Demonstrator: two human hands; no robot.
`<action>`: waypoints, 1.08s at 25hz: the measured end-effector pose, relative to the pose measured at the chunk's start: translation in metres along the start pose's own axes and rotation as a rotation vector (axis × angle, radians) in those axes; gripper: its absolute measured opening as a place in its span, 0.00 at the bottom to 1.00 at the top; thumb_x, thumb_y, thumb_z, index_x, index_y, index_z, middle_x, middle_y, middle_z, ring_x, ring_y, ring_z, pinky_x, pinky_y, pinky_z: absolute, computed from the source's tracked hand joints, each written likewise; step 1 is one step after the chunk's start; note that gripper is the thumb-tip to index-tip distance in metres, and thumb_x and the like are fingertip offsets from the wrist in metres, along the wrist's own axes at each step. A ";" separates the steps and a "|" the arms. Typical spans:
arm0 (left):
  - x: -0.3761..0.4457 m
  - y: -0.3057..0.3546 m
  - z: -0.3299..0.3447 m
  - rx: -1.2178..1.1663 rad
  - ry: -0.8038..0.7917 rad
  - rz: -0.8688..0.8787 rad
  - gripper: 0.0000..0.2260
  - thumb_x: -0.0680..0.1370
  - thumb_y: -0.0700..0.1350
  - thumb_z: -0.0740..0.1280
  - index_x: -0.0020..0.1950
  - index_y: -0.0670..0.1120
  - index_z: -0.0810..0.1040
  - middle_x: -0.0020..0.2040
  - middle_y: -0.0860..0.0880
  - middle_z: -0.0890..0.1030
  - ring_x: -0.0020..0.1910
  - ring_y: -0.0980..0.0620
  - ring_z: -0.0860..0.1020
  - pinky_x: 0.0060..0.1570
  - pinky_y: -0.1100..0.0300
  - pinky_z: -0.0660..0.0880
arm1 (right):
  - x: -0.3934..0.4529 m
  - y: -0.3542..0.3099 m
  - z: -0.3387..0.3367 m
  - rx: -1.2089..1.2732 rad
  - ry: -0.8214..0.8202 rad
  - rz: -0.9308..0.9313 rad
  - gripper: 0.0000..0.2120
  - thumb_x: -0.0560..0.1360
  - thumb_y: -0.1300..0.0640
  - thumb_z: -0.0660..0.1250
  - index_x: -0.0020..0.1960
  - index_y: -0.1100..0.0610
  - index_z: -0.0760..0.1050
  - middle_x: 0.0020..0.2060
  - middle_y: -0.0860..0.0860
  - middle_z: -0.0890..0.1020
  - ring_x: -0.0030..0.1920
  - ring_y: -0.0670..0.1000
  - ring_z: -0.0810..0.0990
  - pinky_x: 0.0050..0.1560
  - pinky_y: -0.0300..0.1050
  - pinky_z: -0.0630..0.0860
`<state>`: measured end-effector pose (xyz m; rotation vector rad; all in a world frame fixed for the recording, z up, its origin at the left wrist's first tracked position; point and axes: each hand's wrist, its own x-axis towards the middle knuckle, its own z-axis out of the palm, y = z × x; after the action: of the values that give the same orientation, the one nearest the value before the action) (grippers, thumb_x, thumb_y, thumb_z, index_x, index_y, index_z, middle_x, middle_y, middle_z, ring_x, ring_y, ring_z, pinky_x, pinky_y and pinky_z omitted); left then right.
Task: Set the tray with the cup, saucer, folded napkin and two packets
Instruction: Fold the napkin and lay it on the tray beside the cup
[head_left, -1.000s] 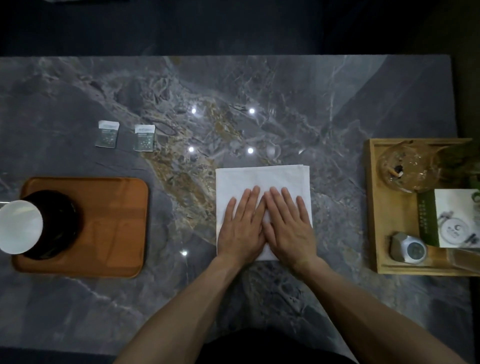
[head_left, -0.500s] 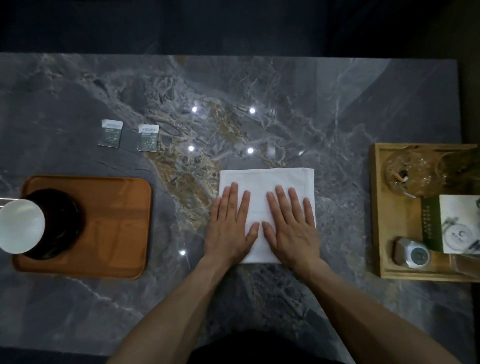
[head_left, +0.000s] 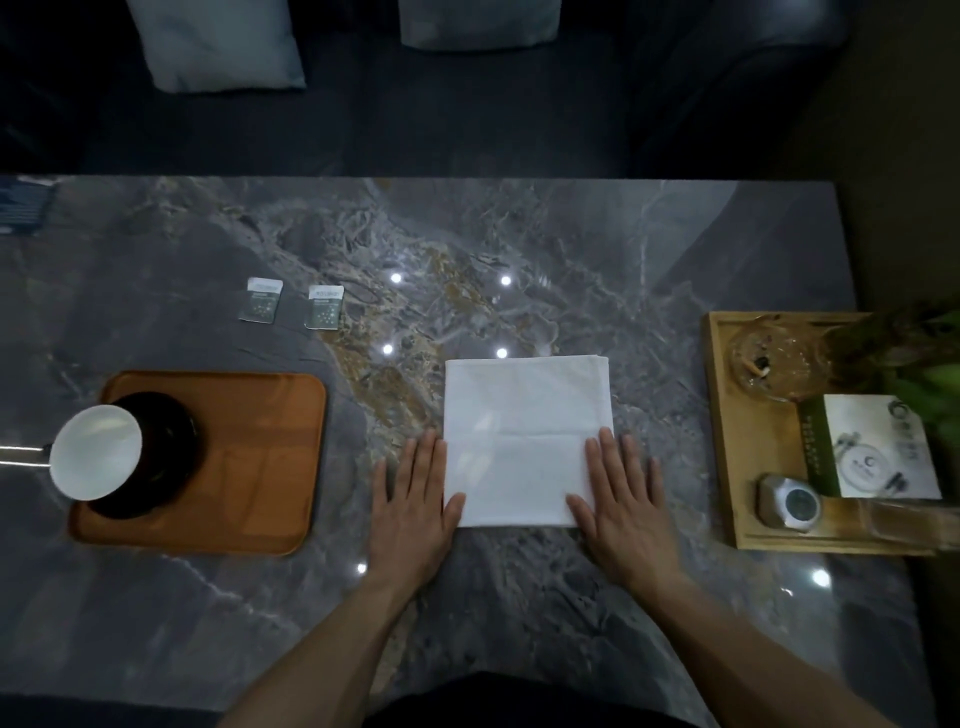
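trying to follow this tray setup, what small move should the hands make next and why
Probably fold the napkin once more. It lies flat on the table with a crease across its middle, the left hand and right hand open at its near corners. It looks large beside the free part of the tray, where the cup and saucer already sit.

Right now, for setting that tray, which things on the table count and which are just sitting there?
For the job:
orange tray
white cup
dark saucer
white napkin, left hand and right hand flat at its edges
two packets

Just lying about:
wooden tray holding a glass ashtray, white card, small round device
green plant
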<state>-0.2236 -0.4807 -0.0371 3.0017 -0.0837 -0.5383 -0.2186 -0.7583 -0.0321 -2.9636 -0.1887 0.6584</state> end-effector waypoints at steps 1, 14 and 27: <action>0.000 0.000 -0.002 0.008 -0.014 0.002 0.31 0.81 0.58 0.47 0.80 0.44 0.48 0.81 0.47 0.49 0.79 0.47 0.49 0.75 0.39 0.50 | 0.000 -0.001 -0.002 0.002 -0.012 -0.007 0.33 0.80 0.37 0.38 0.77 0.54 0.32 0.78 0.52 0.35 0.76 0.54 0.32 0.76 0.59 0.37; 0.108 0.003 -0.077 -0.041 -0.042 0.048 0.26 0.76 0.57 0.65 0.71 0.51 0.65 0.68 0.44 0.69 0.66 0.42 0.68 0.64 0.43 0.63 | 0.100 -0.003 -0.079 -0.021 -0.038 -0.127 0.36 0.79 0.42 0.57 0.79 0.52 0.43 0.79 0.52 0.47 0.78 0.56 0.42 0.76 0.62 0.45; 0.165 0.018 -0.115 -0.097 -0.243 -0.006 0.21 0.68 0.47 0.76 0.54 0.47 0.70 0.58 0.44 0.70 0.52 0.42 0.75 0.46 0.48 0.76 | 0.151 -0.013 -0.120 -0.072 -0.142 -0.049 0.31 0.68 0.49 0.76 0.66 0.51 0.66 0.61 0.55 0.71 0.61 0.60 0.71 0.56 0.57 0.70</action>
<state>-0.0293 -0.5009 0.0152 2.8295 -0.0635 -0.8793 -0.0327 -0.7329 0.0153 -2.9702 -0.3017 0.8736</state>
